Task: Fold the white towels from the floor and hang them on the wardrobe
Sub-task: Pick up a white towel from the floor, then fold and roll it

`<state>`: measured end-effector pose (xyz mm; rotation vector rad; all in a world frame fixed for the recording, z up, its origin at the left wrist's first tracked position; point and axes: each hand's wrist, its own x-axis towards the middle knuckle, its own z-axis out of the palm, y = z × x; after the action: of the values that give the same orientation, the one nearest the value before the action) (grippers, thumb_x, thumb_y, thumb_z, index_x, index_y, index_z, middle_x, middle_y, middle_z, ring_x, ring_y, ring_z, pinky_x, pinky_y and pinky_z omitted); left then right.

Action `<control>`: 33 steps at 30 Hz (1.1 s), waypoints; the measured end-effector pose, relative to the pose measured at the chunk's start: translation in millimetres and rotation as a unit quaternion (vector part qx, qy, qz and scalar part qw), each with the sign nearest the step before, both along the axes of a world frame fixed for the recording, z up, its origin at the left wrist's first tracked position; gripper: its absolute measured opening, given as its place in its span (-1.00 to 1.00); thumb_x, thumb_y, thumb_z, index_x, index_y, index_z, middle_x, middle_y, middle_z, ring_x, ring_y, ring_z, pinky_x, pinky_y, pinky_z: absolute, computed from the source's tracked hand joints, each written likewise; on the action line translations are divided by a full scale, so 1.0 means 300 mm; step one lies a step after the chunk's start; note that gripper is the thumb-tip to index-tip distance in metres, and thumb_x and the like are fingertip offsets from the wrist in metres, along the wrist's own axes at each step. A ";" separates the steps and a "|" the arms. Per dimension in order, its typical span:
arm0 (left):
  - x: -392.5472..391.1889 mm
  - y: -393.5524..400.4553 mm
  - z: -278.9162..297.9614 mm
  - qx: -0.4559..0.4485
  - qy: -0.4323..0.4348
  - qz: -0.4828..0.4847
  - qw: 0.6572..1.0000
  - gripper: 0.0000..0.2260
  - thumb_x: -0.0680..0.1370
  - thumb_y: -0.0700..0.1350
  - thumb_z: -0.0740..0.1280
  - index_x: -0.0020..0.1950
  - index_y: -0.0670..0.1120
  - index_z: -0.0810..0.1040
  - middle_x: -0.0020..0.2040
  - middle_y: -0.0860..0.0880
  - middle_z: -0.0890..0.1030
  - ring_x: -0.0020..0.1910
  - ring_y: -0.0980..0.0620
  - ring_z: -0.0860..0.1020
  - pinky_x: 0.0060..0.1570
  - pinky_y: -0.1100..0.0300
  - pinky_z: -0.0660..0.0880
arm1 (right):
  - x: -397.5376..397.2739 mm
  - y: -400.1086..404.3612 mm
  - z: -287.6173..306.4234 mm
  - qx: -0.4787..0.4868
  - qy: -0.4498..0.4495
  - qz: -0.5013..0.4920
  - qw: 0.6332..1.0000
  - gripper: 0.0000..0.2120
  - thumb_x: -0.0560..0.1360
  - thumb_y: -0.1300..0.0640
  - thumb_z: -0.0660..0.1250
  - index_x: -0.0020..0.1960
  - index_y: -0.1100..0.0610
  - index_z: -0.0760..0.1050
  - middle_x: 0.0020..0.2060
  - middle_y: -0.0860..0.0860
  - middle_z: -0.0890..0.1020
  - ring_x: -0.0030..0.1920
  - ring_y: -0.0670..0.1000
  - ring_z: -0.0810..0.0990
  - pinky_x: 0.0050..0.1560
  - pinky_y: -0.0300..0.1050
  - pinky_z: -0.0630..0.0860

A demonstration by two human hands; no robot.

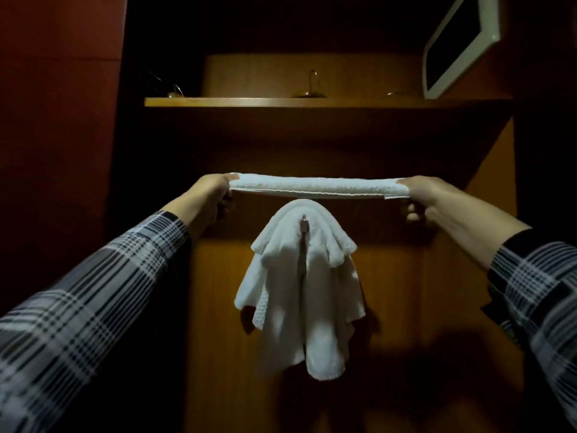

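Folded white towel point(318, 186), stretched level at the wardrobe point(390, 276) opening, just above a second towel point(299, 292) draped over a metal hook point(303, 225). Left hand point(212, 195) and right hand point(427, 198) each pinch one end (fingers closed). Shelf point(312, 102) overhead.

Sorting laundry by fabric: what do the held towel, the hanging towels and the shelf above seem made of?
Held towel: looks like looped cotton terry, with a nubbly pile. Hanging towels: soft white cloth, one edge waffle-textured. Shelf: apparently wood or wood veneer with a smooth, faintly glossy front edge.
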<state>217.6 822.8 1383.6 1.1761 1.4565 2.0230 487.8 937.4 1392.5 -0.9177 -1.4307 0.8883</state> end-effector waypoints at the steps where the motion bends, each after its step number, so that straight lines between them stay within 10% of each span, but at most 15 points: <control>1: -0.019 0.039 0.022 0.004 0.000 0.000 1.000 -0.75 0.66 -0.14 0.06 -0.12 -0.03 0.48 -0.59 0.07 0.26 -0.74 0.20 0.16 -0.65 0.47 0.08 | -0.020 0.032 0.022 0.004 0.002 -0.001 1.000 -0.75 0.61 0.20 0.11 -0.23 0.09 0.38 -0.42 0.01 0.28 -0.67 -0.14 0.24 -0.69 -0.47 0.11; 15: -0.293 0.596 0.140 -0.040 -0.007 -0.037 0.999 -0.71 0.62 -0.22 0.00 -0.18 -0.09 0.45 -0.65 0.09 0.28 -0.72 0.19 0.16 -0.65 0.46 0.11 | -0.288 0.575 0.175 -0.055 0.049 0.011 0.997 -0.62 0.54 0.33 -0.04 -0.34 0.12 0.41 -0.69 -0.08 0.20 -0.75 -0.17 0.09 -0.68 -0.47 0.02; 33: -0.323 0.689 -0.113 -0.108 -0.151 -0.192 0.964 -0.69 0.67 -0.11 0.04 -0.17 -0.13 0.48 -0.58 0.06 0.32 -0.71 0.20 0.17 -0.69 0.42 0.06 | -0.347 0.709 -0.092 -0.124 0.068 0.105 0.984 -0.81 0.62 0.21 0.11 -0.12 0.14 0.43 -0.50 0.01 0.29 -0.71 -0.16 0.14 -0.70 -0.43 0.07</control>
<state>120.6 1029.6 1349.6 0.9262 1.1583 1.6465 383.6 1150.2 1365.0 -0.8805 -1.3348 1.2857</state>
